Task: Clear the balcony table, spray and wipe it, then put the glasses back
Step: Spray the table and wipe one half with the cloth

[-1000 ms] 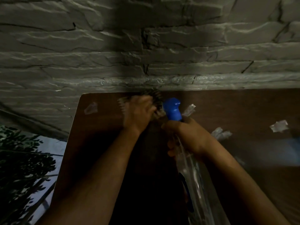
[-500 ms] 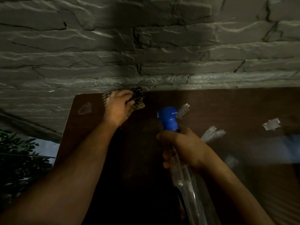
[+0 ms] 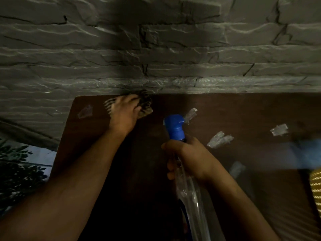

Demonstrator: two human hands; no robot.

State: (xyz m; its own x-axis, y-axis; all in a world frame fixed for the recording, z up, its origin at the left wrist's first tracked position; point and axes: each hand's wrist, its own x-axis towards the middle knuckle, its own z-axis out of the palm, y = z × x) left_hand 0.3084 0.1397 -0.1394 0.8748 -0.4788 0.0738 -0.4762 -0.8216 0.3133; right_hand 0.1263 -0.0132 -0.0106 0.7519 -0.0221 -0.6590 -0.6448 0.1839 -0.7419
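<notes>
The dark brown table runs along a grey stone wall. My left hand presses a bunched striped cloth onto the table's far edge near its left corner. My right hand grips the neck of a clear spray bottle with a blue nozzle that points away from me, held above the middle of the table. No glasses are in view.
Several bits of clear tape stick to the tabletop, right of the bottle and near the left corner. The stone wall rises directly behind the table. A leafy plant shows below the left edge. Something yellow sits at the right border.
My left hand has slid the cloth from beside the nozzle out to the far edge of the table. My right hand has drawn the bottle back toward me.
</notes>
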